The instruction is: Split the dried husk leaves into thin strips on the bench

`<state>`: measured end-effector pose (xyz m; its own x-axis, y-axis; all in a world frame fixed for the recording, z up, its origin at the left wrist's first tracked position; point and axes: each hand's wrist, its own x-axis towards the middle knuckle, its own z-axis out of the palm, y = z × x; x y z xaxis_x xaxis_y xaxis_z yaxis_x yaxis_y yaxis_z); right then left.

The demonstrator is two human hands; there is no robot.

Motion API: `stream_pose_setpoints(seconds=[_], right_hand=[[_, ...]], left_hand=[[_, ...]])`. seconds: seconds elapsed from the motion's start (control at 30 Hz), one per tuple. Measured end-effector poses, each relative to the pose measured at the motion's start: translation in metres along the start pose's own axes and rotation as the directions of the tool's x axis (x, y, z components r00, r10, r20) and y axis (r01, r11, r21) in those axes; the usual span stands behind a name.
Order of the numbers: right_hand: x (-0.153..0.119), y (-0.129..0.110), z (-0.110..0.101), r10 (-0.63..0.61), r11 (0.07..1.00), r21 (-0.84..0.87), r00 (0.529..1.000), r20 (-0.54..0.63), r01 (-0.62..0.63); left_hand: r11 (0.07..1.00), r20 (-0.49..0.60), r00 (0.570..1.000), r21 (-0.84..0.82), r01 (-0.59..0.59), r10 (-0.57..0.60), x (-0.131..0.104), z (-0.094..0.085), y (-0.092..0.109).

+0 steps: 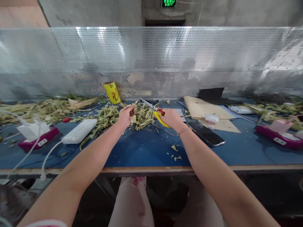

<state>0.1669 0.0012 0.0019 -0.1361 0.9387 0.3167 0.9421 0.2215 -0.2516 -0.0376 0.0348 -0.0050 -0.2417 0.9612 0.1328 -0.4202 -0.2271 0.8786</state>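
My right hand (171, 116) is closed around the handles of a pair of scissors (161, 117) with yellow and red grips. The blades are apart and point left over the pile of dried plant pieces. Just left of the blades, my left hand (126, 115) is closed in a pinch on a small bit of dried plant (132, 111), mostly hidden by the fingers. Around and under both hands lies the heap of pale green dried plant pieces (143, 117) on the blue tabletop (145, 149).
Beside my left arm lie a white power bank (80, 131) with a cable and a purple power strip (38, 139). A black phone (205, 132), cardboard (203, 108) and another purple strip (281, 137) are at right. A yellow tube (112, 93) leans near the perforated metal screen (153, 60).
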Motion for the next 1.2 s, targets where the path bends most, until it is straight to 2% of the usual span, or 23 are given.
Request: stream_pose_setpoints(seconds=[0.2, 0.33, 0.5, 0.57, 1.2], right_hand=[[0.001, 0.001, 0.006, -0.053, 0.997, 0.058, 0.999, -0.008, 0.054], [-0.002, -0.001, 0.005, -0.085, 0.993, 0.073, 0.994, -0.062, 0.089], [-0.003, -0.001, 0.007, -0.191, 0.978, 0.065, 0.973, -0.128, 0.200], [-0.002, 0.000, 0.008, -0.191, 0.978, 0.055, 0.972, -0.134, 0.200], [0.000, 0.001, 0.005, -0.134, 0.991, 0.004, 0.984, -0.121, 0.136]], left_hand=[[0.981, 0.059, 0.990, -0.138, 0.139, -0.132, -0.005, 0.006, 0.006], [0.963, 0.084, 0.974, -0.155, 0.220, -0.210, -0.009, 0.008, 0.008], [0.943, 0.092, 0.955, -0.155, 0.295, -0.283, -0.011, 0.010, 0.008], [0.937, 0.091, 0.948, -0.145, 0.317, -0.306, -0.012, 0.011, 0.009], [0.919, 0.150, 0.933, -0.180, 0.350, -0.326, -0.017, 0.015, 0.008]])
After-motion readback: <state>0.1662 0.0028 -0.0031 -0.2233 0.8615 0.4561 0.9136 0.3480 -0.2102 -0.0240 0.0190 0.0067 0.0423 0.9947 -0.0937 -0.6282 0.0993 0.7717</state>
